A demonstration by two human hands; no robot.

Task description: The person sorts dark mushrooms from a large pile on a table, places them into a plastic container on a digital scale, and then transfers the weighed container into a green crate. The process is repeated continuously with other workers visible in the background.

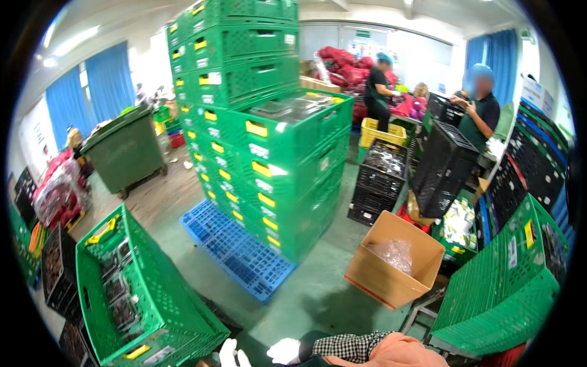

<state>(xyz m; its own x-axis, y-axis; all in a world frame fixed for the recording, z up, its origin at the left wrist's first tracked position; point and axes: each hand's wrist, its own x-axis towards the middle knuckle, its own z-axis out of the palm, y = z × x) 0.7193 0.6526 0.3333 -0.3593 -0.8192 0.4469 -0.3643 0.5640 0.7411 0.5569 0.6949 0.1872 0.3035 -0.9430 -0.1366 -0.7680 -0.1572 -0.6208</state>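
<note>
At the bottom edge, my left hand [234, 354] in a white glove shows its fingers apart, with nothing seen in them. It is close to the near corner of a green plastic crate [156, 275], which holds several clear plastic containers [120, 293]. My right hand [284, 351], also white-gloved, extends from a black-and-white checked sleeve [351, 345]. Its fingers are too blurred to tell whether they are closed, and no object shows in it. Ahead, green crates [275, 151] are stacked high on a blue plastic pallet [238, 250]. Clear containers [293, 108] fill a top crate.
An open cardboard box [394, 261] with clear plastic film stands front right. Behind it are stacked black crates [378, 179]. More green crates [500, 280] rise at right. A wheeled green bin [124, 149] stands left. Two people [379, 91] work at the back right.
</note>
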